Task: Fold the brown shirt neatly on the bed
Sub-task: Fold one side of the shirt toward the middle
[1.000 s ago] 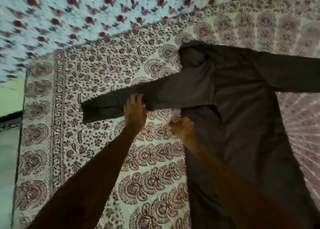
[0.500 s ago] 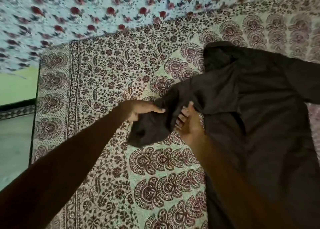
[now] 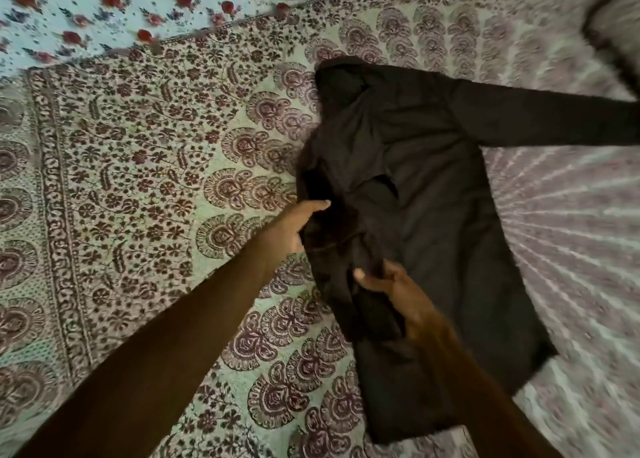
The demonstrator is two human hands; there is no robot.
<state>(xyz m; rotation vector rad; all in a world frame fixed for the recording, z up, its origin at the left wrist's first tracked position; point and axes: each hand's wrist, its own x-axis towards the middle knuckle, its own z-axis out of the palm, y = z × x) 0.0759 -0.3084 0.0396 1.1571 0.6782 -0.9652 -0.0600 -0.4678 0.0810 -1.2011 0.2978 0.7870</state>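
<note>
The dark brown shirt (image 3: 429,194) lies flat on the bed's patterned sheet (image 3: 145,167), collar toward the far side. Its left sleeve is bunched and drawn in over the shirt's left side. My left hand (image 3: 294,229) grips that bunched sleeve at the shirt's left edge, thumb on top. My right hand (image 3: 398,295) holds the lower end of the same sleeve, fingers curled into the cloth. The other sleeve (image 3: 547,118) stretches straight out to the right.
A light blue cloth with red flowers (image 3: 104,11) lies along the far side of the bed. A pillow's corner (image 3: 616,18) shows at the top right. The sheet's dark border (image 3: 52,215) runs down the left.
The left sleeve, spread out to the left a second ago, has been gathered and carried right onto the shirt's body. Both hands moved right with it, and the view shifted right.
</note>
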